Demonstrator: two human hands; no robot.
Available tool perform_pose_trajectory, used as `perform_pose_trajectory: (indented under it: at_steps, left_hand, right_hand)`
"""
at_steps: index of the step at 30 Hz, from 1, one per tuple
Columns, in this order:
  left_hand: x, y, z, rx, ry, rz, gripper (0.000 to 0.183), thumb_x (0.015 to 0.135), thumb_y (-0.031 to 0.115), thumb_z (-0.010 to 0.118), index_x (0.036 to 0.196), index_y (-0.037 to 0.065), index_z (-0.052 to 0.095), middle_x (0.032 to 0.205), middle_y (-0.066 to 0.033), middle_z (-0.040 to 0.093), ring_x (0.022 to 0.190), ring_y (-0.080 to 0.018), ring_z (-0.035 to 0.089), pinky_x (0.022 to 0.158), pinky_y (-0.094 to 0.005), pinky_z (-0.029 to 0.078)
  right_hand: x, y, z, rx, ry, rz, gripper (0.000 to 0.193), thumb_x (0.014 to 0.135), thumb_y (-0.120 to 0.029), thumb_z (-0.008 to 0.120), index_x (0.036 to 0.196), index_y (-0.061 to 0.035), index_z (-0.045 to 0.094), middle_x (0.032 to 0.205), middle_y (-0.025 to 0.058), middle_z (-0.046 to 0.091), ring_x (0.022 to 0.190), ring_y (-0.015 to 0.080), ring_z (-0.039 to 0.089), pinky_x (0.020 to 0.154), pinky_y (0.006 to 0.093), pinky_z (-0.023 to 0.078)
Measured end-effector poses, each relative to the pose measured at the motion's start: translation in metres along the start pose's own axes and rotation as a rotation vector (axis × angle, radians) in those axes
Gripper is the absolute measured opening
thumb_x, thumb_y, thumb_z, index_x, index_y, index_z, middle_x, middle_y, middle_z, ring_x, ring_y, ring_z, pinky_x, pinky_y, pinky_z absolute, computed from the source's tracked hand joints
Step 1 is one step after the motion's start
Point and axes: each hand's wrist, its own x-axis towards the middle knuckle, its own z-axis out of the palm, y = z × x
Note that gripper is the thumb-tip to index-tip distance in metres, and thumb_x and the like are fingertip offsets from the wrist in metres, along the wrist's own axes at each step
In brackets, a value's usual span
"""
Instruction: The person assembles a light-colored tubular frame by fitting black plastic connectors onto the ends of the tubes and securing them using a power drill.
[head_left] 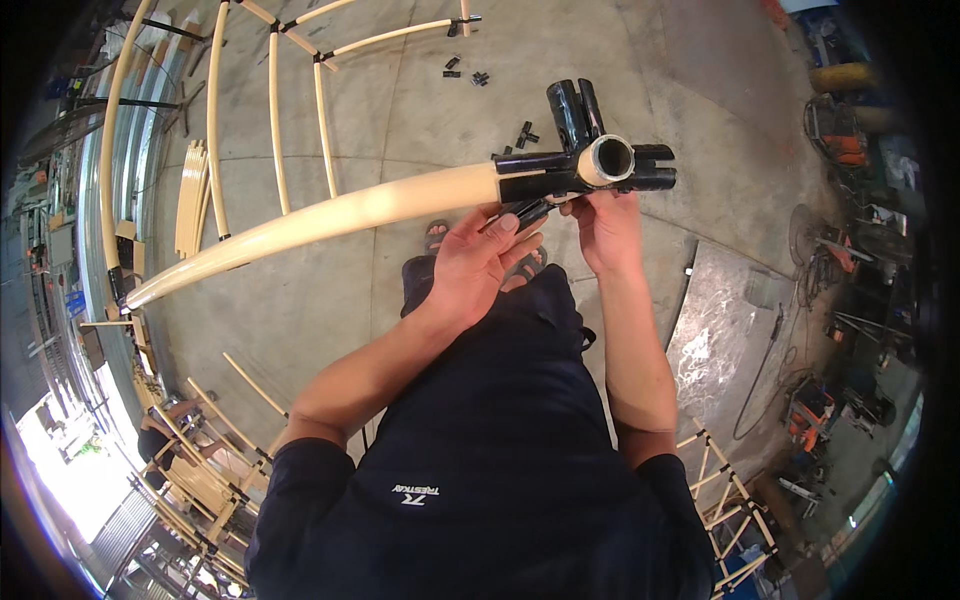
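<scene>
A long cream pipe (330,235) runs across in front of me and ends in a black metal pipe joint (540,177). A short upright cream pipe, seen end-on at its open rim (587,170), stands in that joint, whose empty black arms point away and to the right. Just below the joint, my left hand (468,258) holds a loose black joint half (522,214) between thumb and fingers. Close beside it, my right hand (608,235) has its fingertips pinched together under the joint. Whatever they grip is hidden or too small to name.
Cream pipe framing (273,110) stands at the far left, near a bundle of cream pipes (192,200). Loose black joints (480,78) lie on the concrete floor. A metal plate (728,330) and an orange machine (808,412) are at right. Another person (160,445) is at lower left.
</scene>
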Motion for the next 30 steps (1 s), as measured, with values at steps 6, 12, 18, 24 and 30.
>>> perform_pose_trajectory:
  at_steps: [6,12,18,24,30]
  left_hand:
    - [-0.012,0.014,0.032,0.082,-0.082,0.12,0.046,0.101,0.008,0.057,0.145,0.003,0.045,0.141,-0.0147,0.057,0.137,-0.0353,0.051,0.11,-0.046,0.047]
    - [-0.013,0.015,0.036,0.149,-0.09,0.112,0.052,0.102,0.009,0.056,0.15,0.001,0.038,0.142,-0.0167,0.056,0.136,-0.0387,0.051,0.109,-0.0481,0.047]
    - [-0.01,0.007,0.033,0.213,-0.125,0.18,0.051,0.101,0.009,0.058,0.148,-0.003,0.041,0.138,-0.0158,0.059,0.13,-0.0334,0.056,0.106,-0.0457,0.05]
    - [-0.004,0.017,0.012,0.308,-0.175,0.231,0.045,0.102,0.01,0.058,0.144,-0.003,0.048,0.138,-0.0161,0.059,0.124,-0.03,0.06,0.106,-0.0462,0.049]
    - [-0.003,0.032,-0.003,0.387,-0.201,0.194,0.045,0.101,0.013,0.059,0.142,-0.002,0.05,0.139,-0.0162,0.058,0.125,-0.029,0.057,0.103,-0.0457,0.048]
  right_hand:
    - [-0.017,-0.044,0.028,-0.092,0.054,-0.101,0.016,0.091,-0.001,0.059,0.106,-0.0023,0.065,0.094,0.007,0.07,0.079,0.0162,0.064,0.066,0.0329,0.052]
    - [-0.02,-0.049,0.027,-0.141,0.131,-0.103,0.017,0.091,0.0,0.055,0.104,-0.0009,0.065,0.093,0.0085,0.07,0.078,0.0175,0.064,0.067,0.0337,0.052]
    - [-0.011,-0.05,0.025,-0.085,-0.001,-0.123,0.013,0.094,-0.006,0.061,0.103,0.0014,0.067,0.095,0.0076,0.07,0.08,0.0159,0.065,0.065,0.0294,0.051]
    - [-0.037,-0.04,0.034,-0.108,0.244,-0.165,0.016,0.097,-0.013,0.064,0.103,0.0012,0.064,0.088,0.0074,0.068,0.075,0.0138,0.063,0.062,0.0289,0.052]
    - [-0.076,-0.008,0.069,-0.289,0.322,-0.068,0.019,0.098,-0.017,0.069,0.102,0.0019,0.065,0.079,0.0041,0.066,0.067,0.008,0.061,0.055,0.0234,0.05]
